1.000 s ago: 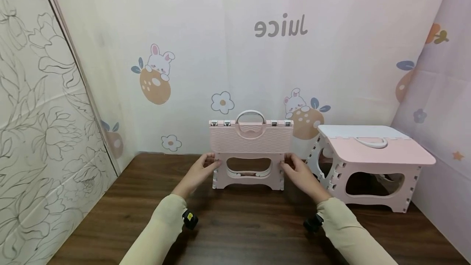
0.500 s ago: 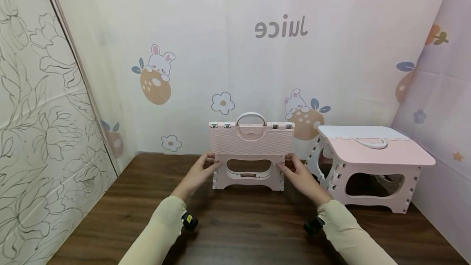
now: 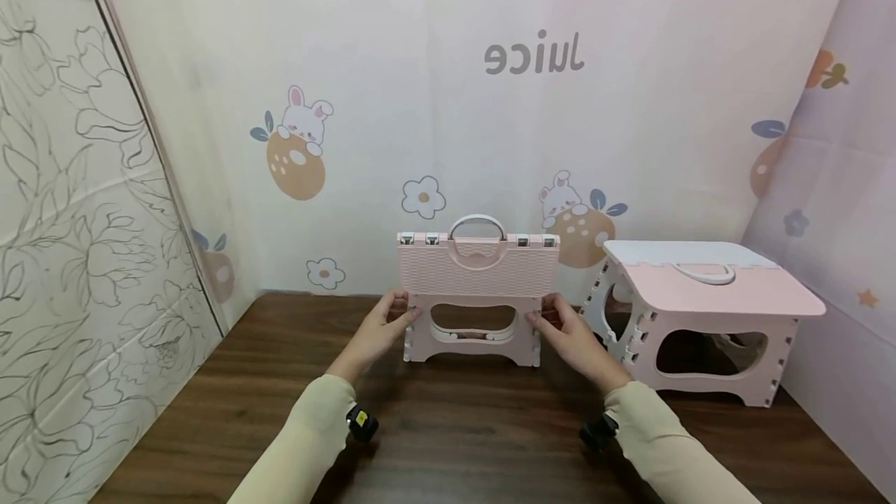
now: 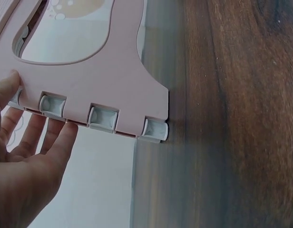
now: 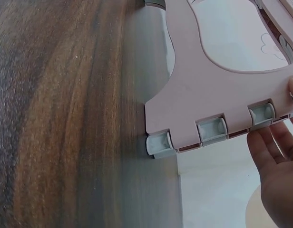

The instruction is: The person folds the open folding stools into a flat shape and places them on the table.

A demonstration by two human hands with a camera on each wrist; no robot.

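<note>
A pink folding stool [image 3: 479,271], folded flat, stands upright on the wooden table in the middle of the head view. Its white carry handle [image 3: 477,218] arches over the top edge. My left hand [image 3: 376,327] holds the left side of its leg panel, thumb on the front face and fingers along the hinged edge. On the opposite side my right hand [image 3: 568,330] grips the panel the same way. In the left wrist view, white hinge pieces [image 4: 102,118] line the edge beside the fingers. Matching hinges [image 5: 212,129] show in the right wrist view.
An unfolded stool [image 3: 714,286] with a pink and white top stands at the right of the table, near the right arm. Behind the dark wooden table [image 3: 448,442] hangs a printed curtain [image 3: 420,99]. Another curtain with line-drawn flowers [image 3: 91,216] borders the left side.
The right thumb has slid slightly inward on the panel's face. Both hands stay on the folded stool, which keeps nearly the same place; the whole view shifts very slightly.
</note>
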